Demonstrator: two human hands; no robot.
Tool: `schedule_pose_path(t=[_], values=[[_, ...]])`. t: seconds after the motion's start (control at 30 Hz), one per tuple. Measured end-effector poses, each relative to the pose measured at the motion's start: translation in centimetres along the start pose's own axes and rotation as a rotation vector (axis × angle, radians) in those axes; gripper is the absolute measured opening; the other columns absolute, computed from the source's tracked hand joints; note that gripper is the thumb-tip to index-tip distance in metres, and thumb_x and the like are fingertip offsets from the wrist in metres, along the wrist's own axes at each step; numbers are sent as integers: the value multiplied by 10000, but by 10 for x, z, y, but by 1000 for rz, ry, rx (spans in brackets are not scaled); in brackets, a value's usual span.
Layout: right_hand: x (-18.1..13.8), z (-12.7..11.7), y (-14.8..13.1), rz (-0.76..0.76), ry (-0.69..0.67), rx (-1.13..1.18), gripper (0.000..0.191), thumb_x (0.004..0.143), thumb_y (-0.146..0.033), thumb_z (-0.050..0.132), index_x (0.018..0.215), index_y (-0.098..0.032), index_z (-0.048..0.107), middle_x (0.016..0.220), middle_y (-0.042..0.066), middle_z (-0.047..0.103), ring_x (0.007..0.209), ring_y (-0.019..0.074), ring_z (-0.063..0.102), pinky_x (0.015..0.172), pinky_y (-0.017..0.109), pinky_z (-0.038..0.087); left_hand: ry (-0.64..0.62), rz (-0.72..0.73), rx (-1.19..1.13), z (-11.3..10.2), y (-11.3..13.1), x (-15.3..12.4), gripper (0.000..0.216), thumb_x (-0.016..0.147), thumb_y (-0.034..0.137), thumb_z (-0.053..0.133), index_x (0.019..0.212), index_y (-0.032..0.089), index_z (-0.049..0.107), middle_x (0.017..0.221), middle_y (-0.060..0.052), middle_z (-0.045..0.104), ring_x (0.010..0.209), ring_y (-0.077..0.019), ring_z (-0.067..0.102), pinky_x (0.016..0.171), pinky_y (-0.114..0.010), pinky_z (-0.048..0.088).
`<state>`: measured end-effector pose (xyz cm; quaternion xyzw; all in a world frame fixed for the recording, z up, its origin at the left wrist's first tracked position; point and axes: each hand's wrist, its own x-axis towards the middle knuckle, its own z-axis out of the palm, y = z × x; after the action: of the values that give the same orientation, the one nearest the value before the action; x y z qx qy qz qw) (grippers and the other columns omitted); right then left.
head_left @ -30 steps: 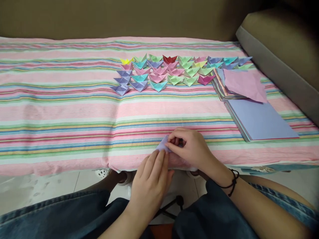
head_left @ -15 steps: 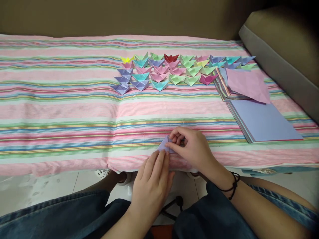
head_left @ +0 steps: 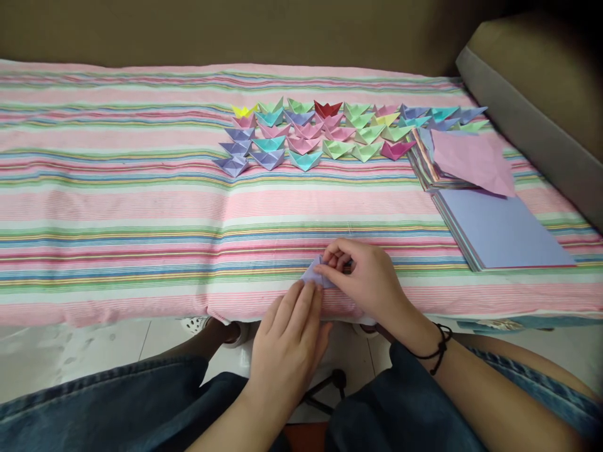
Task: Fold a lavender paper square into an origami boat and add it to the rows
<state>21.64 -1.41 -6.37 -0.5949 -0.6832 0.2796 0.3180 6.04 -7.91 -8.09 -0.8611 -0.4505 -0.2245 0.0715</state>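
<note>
A small piece of folded lavender paper (head_left: 311, 274) lies near the front edge of the striped cloth, partly covered by my fingers. My right hand (head_left: 365, 276) pinches its upper right side between thumb and curled fingers; a dark cord bracelet circles that wrist. From below, my left hand (head_left: 287, 336) lies with fingers stretched out, their tips resting on the paper's lower edge. Beyond the hands stand several rows of small folded paper boats (head_left: 304, 145) in purple, pink, green, blue, yellow and red.
A stack of square paper with a lavender sheet on top (head_left: 506, 229) sits at the right. Behind it, a second pile carries a creased pink sheet (head_left: 473, 160). The striped cloth (head_left: 117, 213) covers the seat, bounded by a brown backrest (head_left: 226, 31) and an armrest (head_left: 532, 94).
The view has shifted slightly. Both hands stay at the lavender paper in nearly the same pose, and the right thumb and fingers still pinch it.
</note>
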Motion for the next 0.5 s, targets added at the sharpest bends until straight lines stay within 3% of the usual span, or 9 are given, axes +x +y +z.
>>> schedule_pose_path(t=[0.2,0.5], values=[[0,0,1,3,0,-1,115,711,-233,694,696,-207,583,630,-29,621,570,123,560,535,240,422,24,-82,75,-3,-3,-3,342,808,300,608,1124,171,628,1171,-149,624,1089,-322,549,896,-454,388],[1,-1,-1,3,-3,2,125,703,-232,703,669,-201,587,604,-32,611,549,116,549,524,236,415,-3,-56,144,-9,-19,-16,395,797,306,621,1176,199,599,1163,-155,604,1115,-340,522,905,-491,381]])
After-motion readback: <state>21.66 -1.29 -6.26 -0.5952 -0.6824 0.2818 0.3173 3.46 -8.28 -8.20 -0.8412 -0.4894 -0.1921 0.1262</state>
